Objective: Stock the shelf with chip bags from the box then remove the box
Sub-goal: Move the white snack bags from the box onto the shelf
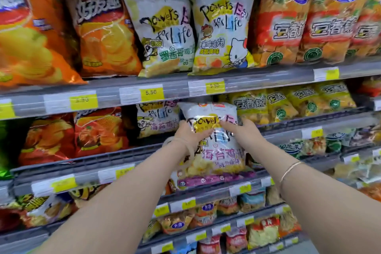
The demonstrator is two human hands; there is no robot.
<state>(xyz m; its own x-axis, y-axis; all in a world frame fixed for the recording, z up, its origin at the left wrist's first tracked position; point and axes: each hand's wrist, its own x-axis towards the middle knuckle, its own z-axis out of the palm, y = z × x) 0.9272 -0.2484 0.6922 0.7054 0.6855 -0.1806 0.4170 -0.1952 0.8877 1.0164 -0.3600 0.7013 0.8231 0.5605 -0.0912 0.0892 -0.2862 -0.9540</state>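
Note:
A white chip bag (214,150) with yellow and purple print stands upright at the front of the second shelf (123,168). My left hand (188,134) grips its left side near the top. On its upper right side rests my right hand (241,130), fingers pressed into the bag. Just left of it, further back on the same shelf, stands a matching white bag (156,119). The box is not in view.
Red and orange chip bags (72,134) fill the left of this shelf, yellow-green bags (288,105) the right. The shelf above (185,86) holds large orange and white bags. Lower shelves (216,194) carry smaller snack packs. Yellow price tags line every shelf edge.

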